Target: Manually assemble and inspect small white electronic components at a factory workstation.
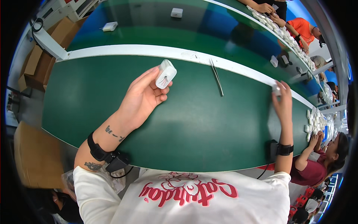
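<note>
My left hand [143, 93] is closed around a white plastic charger casing [166, 74], raised above the green worktop [194, 130]. The casing's end faces up toward me, and thin dark and reddish wires show inside it. Out to the right, at the white rail, my right hand [282, 100] has its fingers on another small white casing [276, 89]. Blur and the fingers hide part of that piece. Between my hands, a pair of metal tweezers [216, 78] lies with its tips toward the rail, touched by neither hand.
Beyond the white rail [123, 49] runs a shiny green belt carrying white casings [176, 13] spaced apart. Many white pieces [315, 121] are heaped at the right, by a co-worker in dark red [311, 170]. Cardboard boxes [37, 67] stand at the left.
</note>
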`<state>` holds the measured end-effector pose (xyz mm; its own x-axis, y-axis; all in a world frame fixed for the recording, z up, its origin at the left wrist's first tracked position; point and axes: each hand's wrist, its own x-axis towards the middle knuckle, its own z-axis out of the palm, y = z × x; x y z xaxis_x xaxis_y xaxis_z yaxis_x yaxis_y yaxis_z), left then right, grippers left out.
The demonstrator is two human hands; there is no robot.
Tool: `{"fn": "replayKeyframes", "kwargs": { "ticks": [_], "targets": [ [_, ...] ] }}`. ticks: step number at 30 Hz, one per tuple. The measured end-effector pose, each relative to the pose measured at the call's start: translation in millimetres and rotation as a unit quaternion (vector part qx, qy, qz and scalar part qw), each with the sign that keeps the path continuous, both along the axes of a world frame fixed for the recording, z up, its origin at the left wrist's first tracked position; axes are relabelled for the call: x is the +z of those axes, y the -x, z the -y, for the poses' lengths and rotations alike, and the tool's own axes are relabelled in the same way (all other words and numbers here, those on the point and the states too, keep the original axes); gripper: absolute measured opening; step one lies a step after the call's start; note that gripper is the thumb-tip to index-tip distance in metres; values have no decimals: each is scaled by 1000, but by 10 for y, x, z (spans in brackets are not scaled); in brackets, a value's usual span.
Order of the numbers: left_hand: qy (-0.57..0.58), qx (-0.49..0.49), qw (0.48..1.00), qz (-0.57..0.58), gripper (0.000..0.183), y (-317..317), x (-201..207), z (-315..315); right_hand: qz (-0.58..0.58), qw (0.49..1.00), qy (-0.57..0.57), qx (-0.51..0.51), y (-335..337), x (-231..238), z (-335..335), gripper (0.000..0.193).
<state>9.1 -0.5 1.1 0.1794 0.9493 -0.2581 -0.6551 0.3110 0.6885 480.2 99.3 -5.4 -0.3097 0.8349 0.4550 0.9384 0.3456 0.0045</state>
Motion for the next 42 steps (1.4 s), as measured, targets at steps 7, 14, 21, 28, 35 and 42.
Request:
{"fn": "replayKeyframes", "kwargs": {
  "ticks": [7,14,21,28,35,42],
  "targets": [
    [-49,33,991,-123,28,-103,93,88,75,935,79,-336,-1500,-176,-170,51],
    [-167,31,947,-271,35,-150,32,156,-273,912,205,227,1341,444,204,63],
    [-274,64,910,-305,41,-268,28,209,-264,802,192,500,2450,305,439,74],
    [-403,35,814,-417,57,-156,-9,178,-310,787,162,508,2461,186,367,68],
    [-400,102,788,-457,58,-162,-69,162,-301,778,179,521,2521,165,327,70],
    [-524,85,620,-578,87,-142,85,174,-549,513,550,365,2594,58,515,53]
  ]
}}
